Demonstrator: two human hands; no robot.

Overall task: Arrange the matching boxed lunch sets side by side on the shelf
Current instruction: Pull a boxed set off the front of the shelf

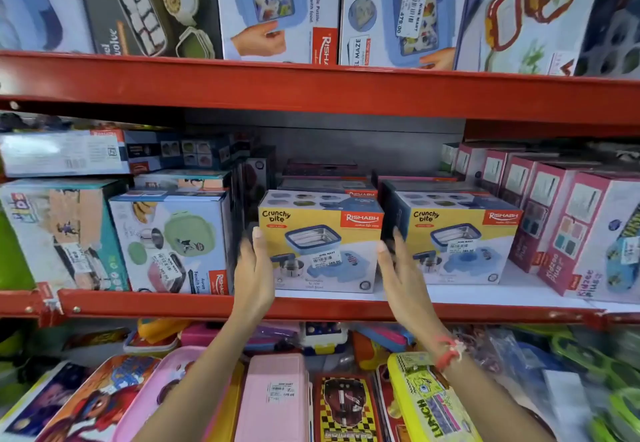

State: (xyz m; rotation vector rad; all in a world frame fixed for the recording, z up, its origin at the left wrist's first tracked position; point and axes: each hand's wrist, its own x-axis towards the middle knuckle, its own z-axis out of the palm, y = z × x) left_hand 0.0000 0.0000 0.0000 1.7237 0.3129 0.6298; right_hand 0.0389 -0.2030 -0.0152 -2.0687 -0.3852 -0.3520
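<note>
flanking the left yellow cardboard crunchy bite lunch box (320, 244), spread left hand (254, 268) and right hand (398, 271); its twin box (457, 244) sits just right

- We see pink Kidzee Plus boxes (571, 233) standing at the far right.
- We see a pink lunchbox (273, 403) and a yellow lunchbox (424, 403) lying below.

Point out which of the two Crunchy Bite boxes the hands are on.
The left Crunchy Bite box: left hand and right hand flank its sides. The right one stands untouched.
</note>
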